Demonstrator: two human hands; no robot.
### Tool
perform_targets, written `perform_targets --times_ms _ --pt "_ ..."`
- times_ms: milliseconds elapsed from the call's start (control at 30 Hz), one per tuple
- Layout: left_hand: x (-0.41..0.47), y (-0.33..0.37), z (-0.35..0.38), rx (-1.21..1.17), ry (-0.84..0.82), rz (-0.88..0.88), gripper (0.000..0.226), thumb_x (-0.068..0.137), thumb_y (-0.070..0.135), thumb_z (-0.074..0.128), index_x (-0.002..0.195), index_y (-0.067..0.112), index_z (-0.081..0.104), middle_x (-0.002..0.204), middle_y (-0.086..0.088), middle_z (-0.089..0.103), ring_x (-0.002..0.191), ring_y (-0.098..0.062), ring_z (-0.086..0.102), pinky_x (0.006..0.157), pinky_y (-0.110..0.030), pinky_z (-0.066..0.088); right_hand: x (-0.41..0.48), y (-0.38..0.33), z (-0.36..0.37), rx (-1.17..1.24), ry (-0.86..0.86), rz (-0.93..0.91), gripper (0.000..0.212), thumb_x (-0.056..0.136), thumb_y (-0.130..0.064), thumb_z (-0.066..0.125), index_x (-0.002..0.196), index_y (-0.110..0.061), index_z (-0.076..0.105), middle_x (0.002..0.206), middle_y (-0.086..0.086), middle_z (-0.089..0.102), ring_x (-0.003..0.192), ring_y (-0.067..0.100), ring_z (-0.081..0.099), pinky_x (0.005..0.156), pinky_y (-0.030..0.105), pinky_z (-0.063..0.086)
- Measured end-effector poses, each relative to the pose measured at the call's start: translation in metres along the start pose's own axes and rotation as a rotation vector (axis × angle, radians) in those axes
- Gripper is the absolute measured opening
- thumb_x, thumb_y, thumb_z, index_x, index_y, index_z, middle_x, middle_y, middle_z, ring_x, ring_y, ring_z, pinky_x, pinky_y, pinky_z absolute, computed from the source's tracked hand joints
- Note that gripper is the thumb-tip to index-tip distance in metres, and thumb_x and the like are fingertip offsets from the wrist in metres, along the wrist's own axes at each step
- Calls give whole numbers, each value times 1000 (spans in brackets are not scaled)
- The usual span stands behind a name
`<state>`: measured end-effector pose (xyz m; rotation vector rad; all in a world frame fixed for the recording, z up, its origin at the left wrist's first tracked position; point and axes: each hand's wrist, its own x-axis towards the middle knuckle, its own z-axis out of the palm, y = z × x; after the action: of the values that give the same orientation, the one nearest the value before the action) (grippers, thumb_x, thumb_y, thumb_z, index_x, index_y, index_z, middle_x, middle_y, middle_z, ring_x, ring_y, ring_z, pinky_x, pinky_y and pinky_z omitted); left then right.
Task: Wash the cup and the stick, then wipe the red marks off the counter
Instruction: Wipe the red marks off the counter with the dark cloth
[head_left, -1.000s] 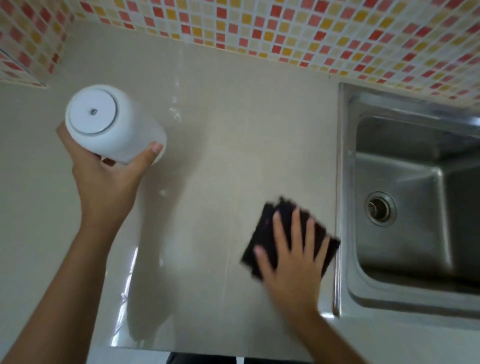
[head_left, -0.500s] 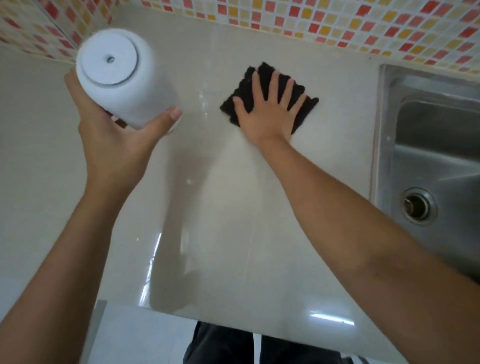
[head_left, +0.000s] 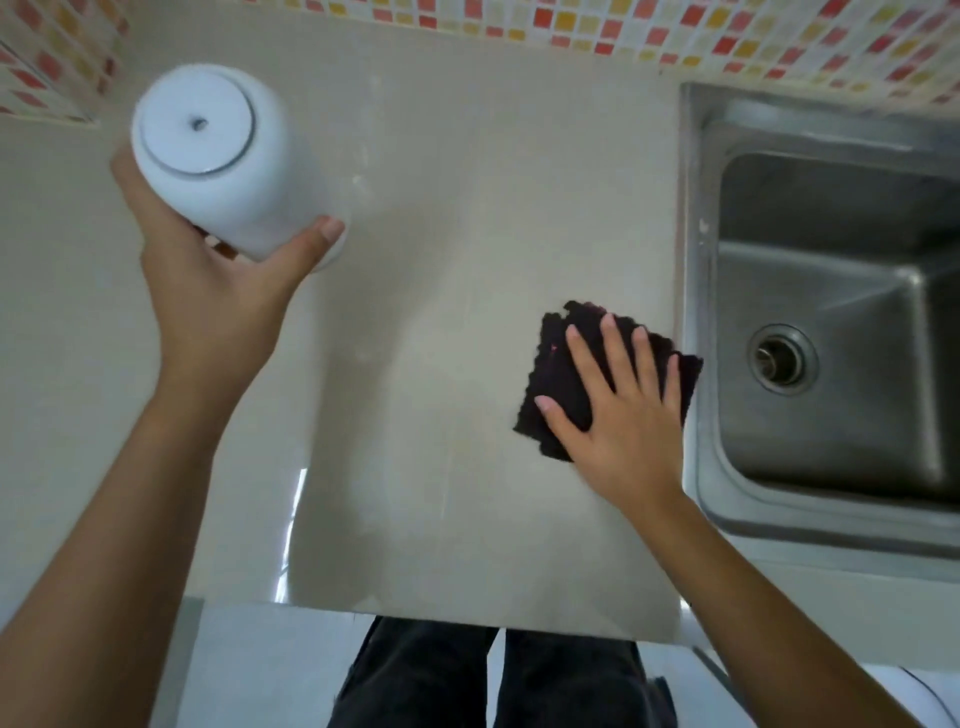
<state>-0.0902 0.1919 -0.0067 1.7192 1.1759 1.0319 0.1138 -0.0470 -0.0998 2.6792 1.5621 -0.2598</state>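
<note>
My left hand (head_left: 208, 291) holds a white cup (head_left: 218, 161) upside down above the left part of the beige counter (head_left: 441, 208), its base turned up toward me. My right hand (head_left: 623, 410) lies flat, fingers spread, pressing a dark cloth (head_left: 563, 374) onto the counter close to the sink's left rim. The cloth's right corner overlaps that rim. Faint pale streaks show on the counter toward the back. I see no stick and no clear red marks.
A steel sink (head_left: 696, 218) with a round drain (head_left: 782, 358) fills the right side. A mosaic tile wall (head_left: 675, 36) in red, yellow and white runs along the back and left. The counter's front edge is near me, with dark trousers (head_left: 467, 675) below it.
My right hand has slid the cloth from the back of the counter toward me and right, up to the sink rim. The cup stays held up in my left hand.
</note>
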Motion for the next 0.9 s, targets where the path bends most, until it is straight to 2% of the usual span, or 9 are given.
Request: perform_targets --times_ms 67,167,300,433,533,600,733,800,900 --pt "-4 0 -3 3 16 0 98 73 37 84 142 0 25 138 -5 52 123 -10 56 99 -25 49 5 -1 0 11 4 92 71 92 -69 28 153 -35 14 163 2 11 149 31 9 118 57 9" --pt "-10 -1 -1 -25 58 -2 97 73 34 84 142 2 23 137 -4 53 121 -11 57 99 -29 50 -7 -57 4 69 30 221 71 94 -67 23 154 -33 11 163 6 8 149 35 5 116 61 8" --pt "-13 2 16 -54 81 -14 94 74 32 84 141 6 23 134 4 51 120 -4 56 99 -31 51 -40 -153 8 164 -57 -142 71 93 -66 31 154 -34 14 163 5 5 149 34 1 116 60 3" --pt "-4 3 21 -2 27 6 94 73 34 84 141 7 25 139 1 49 124 -5 52 98 -23 49 8 -136 9 163 22 -329 71 89 -69 37 151 -37 25 162 -1 14 149 29 10 117 56 8" --pt "2 -3 13 20 19 28 97 70 38 85 142 9 27 139 1 50 125 -7 53 99 -22 48 103 -74 -3 111 131 -132 71 88 -73 30 150 -39 25 161 -2 19 148 27 15 118 55 7" --pt "-1 -7 10 20 27 11 97 69 38 86 141 10 28 138 2 51 124 -7 54 99 -23 48 175 -30 -20 105 74 61 74 88 -76 20 152 -40 15 163 -2 12 149 27 7 118 55 1" --pt "-13 -16 16 0 46 -28 92 64 41 87 136 26 31 137 6 50 125 -9 53 106 -41 46 261 -21 -36 123 20 290 75 89 -73 10 154 -36 2 163 3 -1 148 34 -6 115 60 -7" --pt "-12 -18 25 -25 54 -37 94 63 42 87 135 24 31 136 7 50 126 -11 52 106 -47 44 265 -62 -32 107 36 215 73 91 -71 12 154 -35 2 163 4 -2 148 36 -7 114 60 -8" --pt "-7 -15 37 -48 97 -25 97 64 41 87 138 19 29 138 5 49 127 -10 51 106 -46 45 227 -135 -23 76 40 -116 75 90 -68 26 154 -35 7 163 3 0 148 36 -3 115 58 -5"
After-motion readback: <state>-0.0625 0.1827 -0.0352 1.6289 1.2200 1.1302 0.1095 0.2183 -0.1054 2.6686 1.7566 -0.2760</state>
